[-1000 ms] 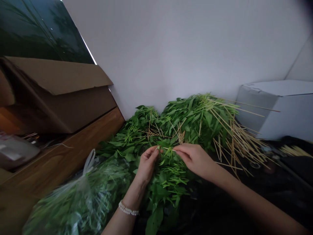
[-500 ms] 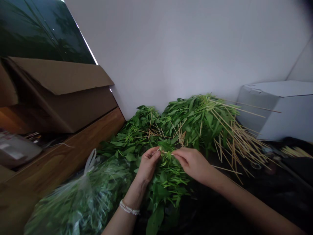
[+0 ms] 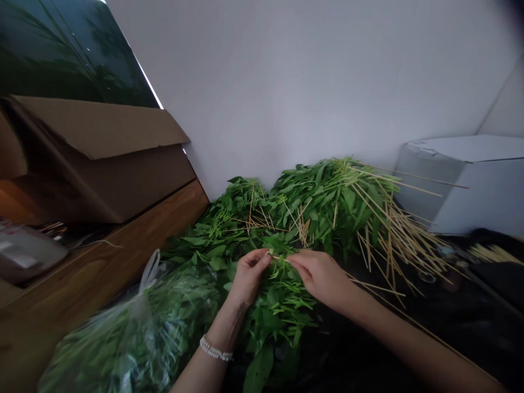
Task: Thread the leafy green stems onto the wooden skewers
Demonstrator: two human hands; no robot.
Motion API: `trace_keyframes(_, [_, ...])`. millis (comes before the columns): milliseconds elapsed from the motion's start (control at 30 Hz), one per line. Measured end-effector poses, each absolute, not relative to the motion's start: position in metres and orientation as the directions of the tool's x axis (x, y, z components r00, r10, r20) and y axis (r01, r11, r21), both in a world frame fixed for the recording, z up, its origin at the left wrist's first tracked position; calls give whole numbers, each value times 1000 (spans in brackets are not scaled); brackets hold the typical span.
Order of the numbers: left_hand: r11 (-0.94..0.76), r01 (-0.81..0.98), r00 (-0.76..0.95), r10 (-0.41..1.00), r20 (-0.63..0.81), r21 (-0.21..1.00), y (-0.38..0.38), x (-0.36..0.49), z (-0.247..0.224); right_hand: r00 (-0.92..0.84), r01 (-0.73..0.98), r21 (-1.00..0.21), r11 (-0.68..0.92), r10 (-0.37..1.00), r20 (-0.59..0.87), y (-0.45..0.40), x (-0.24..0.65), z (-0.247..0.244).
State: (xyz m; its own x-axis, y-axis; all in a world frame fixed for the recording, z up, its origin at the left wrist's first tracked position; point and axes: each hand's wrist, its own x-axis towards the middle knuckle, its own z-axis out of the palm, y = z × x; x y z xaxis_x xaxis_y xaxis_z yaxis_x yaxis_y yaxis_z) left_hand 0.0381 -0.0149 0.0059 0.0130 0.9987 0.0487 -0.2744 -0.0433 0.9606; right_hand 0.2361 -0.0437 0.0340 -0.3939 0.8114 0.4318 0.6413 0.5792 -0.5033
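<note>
My left hand (image 3: 250, 274) is closed in a pinch on a pale green stem end. Facing it, my right hand (image 3: 317, 270) grips a thin wooden skewer (image 3: 281, 258), whose tip end reaches the stem at my left fingertips. The exact contact is too small to make out. Under both hands lies a bunch of leafy green stems (image 3: 286, 305), with cut ends to the right and broad leaves drooping toward me. Beyond them rests a heap of leafy greens (image 3: 315, 185) with many skewers (image 3: 403, 240) sticking out to the right.
A clear plastic bag of greens (image 3: 164, 327) with tied handles sits at the left. Behind it are a wooden ledge (image 3: 164, 224) and an open cardboard box (image 3: 135, 180). A white box (image 3: 478, 185) stands at the right against the white wall (image 3: 286, 82). Black sheeting (image 3: 368, 349) lies underneath.
Both hands stay almost in place, still close together over the stems. A long thin stick line now shows along my right forearm. The greens have not moved.
</note>
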Motion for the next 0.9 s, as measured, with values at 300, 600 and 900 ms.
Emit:
trace_keyframes(300, [-201, -24, -5, 980, 201, 979, -21, 44, 14, -365, 668, -496, 555, 824, 433, -44, 229, 23])
trace_keyframes(600, [-199, -13, 47, 979, 199, 980, -24, 47, 18, -353, 626, -535, 567, 818, 454, -40, 230, 22])
trace_keyframes(900, [-470, 258, -171, 838, 519, 844, -23, 40, 20, -247, 596, -587, 548, 821, 515, -25, 251, 32])
